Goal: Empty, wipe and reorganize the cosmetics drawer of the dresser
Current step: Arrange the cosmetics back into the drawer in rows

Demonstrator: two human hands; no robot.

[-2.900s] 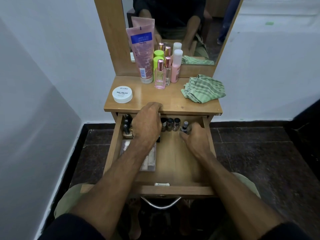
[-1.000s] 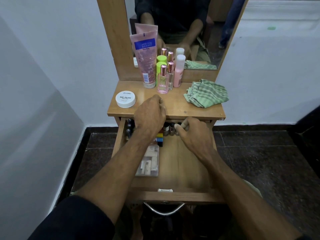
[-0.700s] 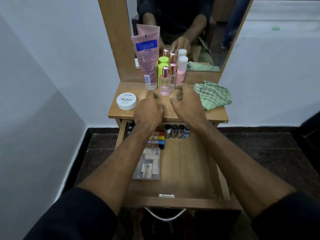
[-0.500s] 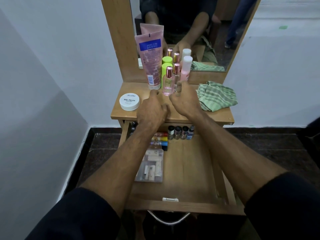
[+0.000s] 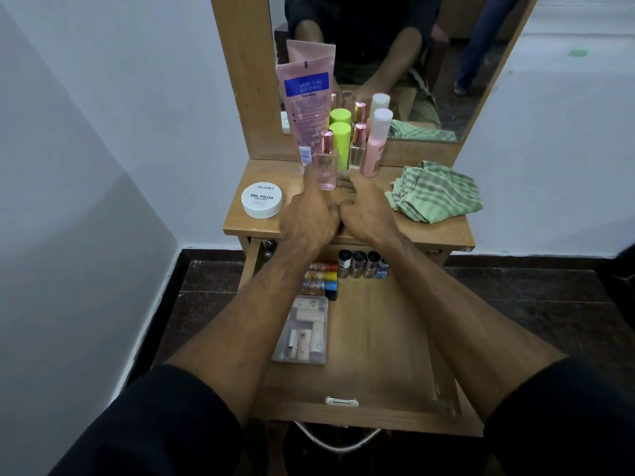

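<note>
The dresser drawer (image 5: 378, 338) is pulled open. It holds coloured tubes (image 5: 321, 276), small nail polish bottles (image 5: 360, 262) and a clear plastic case (image 5: 304, 331) of small items. On the dresser top (image 5: 436, 235), my left hand (image 5: 307, 216) stretches a finger along the left side of a small pink perfume bottle (image 5: 326, 163). My right hand (image 5: 364, 207) reaches to the right of that bottle's base, its fingertips hidden. The two hands touch each other.
Behind the perfume bottle stand a pink tube (image 5: 309, 104), a green-capped bottle (image 5: 340, 139), another perfume bottle (image 5: 357, 149) and a pink white-capped bottle (image 5: 376, 142). A white nail polish remover jar (image 5: 262, 200) sits left, a green striped cloth (image 5: 436, 190) right.
Both hands have come up out of the drawer's back row and moved forward across the dresser top to the small pink perfume bottle.
</note>
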